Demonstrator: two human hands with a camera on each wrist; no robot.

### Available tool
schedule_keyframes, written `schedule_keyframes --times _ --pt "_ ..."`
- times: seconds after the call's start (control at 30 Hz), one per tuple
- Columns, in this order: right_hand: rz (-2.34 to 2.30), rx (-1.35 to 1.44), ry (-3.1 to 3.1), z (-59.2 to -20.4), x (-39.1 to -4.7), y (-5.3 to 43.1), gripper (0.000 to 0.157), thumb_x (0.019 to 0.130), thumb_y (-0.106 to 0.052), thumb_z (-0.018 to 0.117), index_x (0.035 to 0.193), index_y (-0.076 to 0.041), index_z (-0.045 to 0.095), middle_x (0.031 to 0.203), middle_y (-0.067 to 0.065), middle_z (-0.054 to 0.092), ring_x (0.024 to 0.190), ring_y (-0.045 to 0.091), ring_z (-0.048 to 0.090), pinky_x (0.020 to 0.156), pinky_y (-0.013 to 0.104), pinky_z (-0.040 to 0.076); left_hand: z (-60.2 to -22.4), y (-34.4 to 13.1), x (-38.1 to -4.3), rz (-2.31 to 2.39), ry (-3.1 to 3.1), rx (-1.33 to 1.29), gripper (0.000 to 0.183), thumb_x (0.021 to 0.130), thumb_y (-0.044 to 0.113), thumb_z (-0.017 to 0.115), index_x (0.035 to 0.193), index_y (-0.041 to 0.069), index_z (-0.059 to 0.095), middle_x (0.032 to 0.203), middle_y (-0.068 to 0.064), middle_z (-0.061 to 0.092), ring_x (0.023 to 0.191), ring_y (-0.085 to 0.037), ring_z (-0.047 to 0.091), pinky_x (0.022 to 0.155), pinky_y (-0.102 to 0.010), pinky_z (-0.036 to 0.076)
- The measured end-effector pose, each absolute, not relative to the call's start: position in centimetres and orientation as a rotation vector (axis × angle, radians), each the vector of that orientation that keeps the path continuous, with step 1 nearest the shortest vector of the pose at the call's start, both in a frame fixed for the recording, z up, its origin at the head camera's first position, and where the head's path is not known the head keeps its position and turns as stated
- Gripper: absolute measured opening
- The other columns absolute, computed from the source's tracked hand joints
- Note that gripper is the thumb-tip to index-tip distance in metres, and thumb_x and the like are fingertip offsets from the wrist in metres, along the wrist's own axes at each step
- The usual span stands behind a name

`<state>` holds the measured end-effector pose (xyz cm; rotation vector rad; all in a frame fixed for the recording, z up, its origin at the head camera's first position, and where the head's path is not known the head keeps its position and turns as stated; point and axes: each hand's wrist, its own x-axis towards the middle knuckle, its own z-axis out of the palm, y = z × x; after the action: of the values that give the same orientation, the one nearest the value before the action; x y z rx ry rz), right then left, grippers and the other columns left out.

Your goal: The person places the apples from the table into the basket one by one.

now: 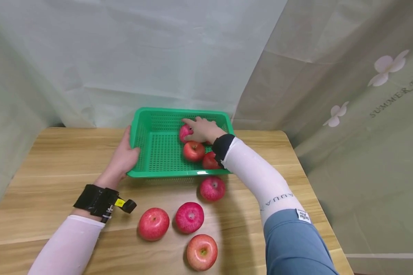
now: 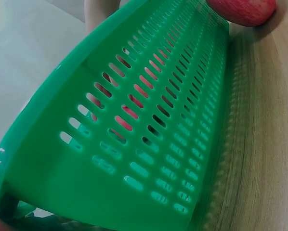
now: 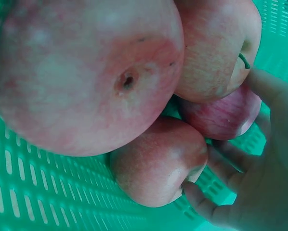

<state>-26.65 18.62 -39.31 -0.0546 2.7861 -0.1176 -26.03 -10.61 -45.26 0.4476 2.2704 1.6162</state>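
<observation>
My left hand (image 1: 126,154) grips the left rim of a green plastic basket (image 1: 180,173), thumb on the inner side. My right hand (image 1: 203,130) reaches into the basket's right half, fingers spread over a pink apple (image 1: 184,131). In the right wrist view, the fingers touch this crimson apple (image 3: 223,115) and a lower apple (image 3: 158,161); the thumb lies by a stemmed apple (image 3: 216,48). A large apple (image 3: 91,72) fills the near side. From the head, a red apple (image 1: 194,151) and another apple (image 1: 210,161) show near the forearm, the latter partly hidden.
On the wooden table (image 1: 69,164), in front of the basket, lie several apples: a dark pink one (image 1: 212,188), another pink one (image 1: 189,217), a red one (image 1: 153,224) and a paler one (image 1: 202,252). A pale curtain (image 1: 158,57) hangs behind.
</observation>
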Motion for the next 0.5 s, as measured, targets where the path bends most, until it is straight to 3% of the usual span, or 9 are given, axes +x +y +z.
schedule_keyframes --times 0.13,0.3,0.5 --pt "-0.103 -0.063 2.786 -39.3 -26.8 18.8 0.077 0.105 -0.052 0.061 0.172 -0.04 0.024 0.171 0.011 0.033 0.157 0.031 0.03 0.121 0.066 0.029 -45.1 -10.7 -26.1 1.618 2.262 0.439 0.09 0.104 -0.002 0.035 0.171 0.025 -0.018 0.177 -0.023 0.007 0.136 -0.049 0.043 0.096 -0.057 0.051" --pt "-0.127 -0.124 2.8 -39.2 -26.9 19.0 0.077 0.104 -0.049 0.064 0.171 -0.038 0.028 0.169 0.011 0.036 0.153 0.031 0.035 0.116 0.061 0.038 -45.1 -11.3 -26.1 1.595 2.294 0.41 0.088 0.105 -0.001 0.035 0.17 0.021 -0.019 0.176 -0.025 0.005 0.138 -0.05 0.039 0.095 -0.055 0.049" --pt "-0.192 -0.199 2.813 -38.4 -26.0 20.5 0.075 0.105 -0.046 0.065 0.171 -0.035 0.031 0.167 0.014 0.039 0.15 0.034 0.04 0.113 0.057 0.044 -45.1 -11.6 -25.9 1.623 2.269 0.42 0.089 0.105 -0.001 0.035 0.17 0.024 -0.019 0.175 -0.027 0.01 0.131 -0.049 0.046 0.09 -0.055 0.053"
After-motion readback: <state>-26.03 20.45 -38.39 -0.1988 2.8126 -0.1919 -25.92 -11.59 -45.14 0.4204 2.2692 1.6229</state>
